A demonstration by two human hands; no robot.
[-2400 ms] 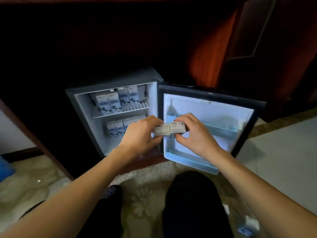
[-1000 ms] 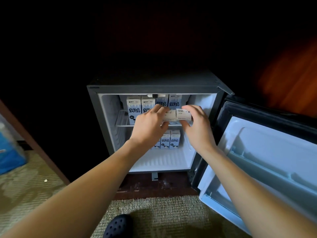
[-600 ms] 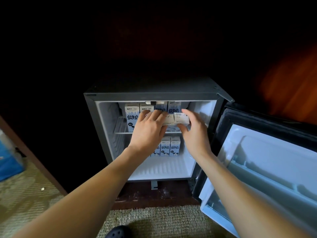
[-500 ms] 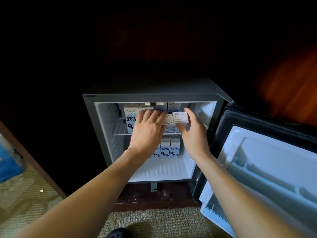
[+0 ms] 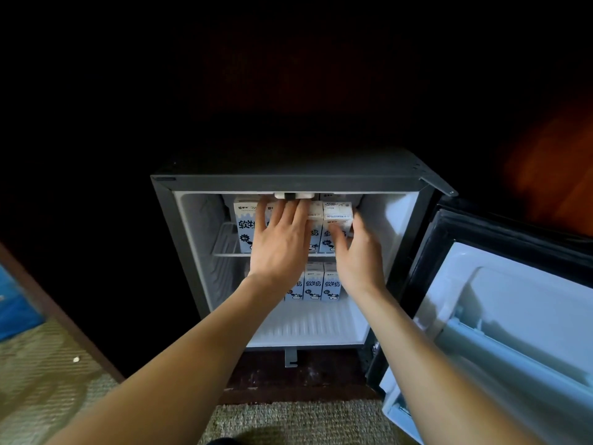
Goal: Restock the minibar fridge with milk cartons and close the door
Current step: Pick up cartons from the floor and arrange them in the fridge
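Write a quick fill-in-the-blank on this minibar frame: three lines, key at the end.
1. The fridge door stands ___, swung to the picture's right.
2. The left hand and right hand both reach the shelf, the ___ of the two levels.
3. The bottom-row cartons stand ___, with their printed faces outward.

Missing words: open; upper; upright.

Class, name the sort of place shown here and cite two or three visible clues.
Probably a hotel room: a small fridge beside dark wood panelling, rows of identical milk cartons, woven carpet.
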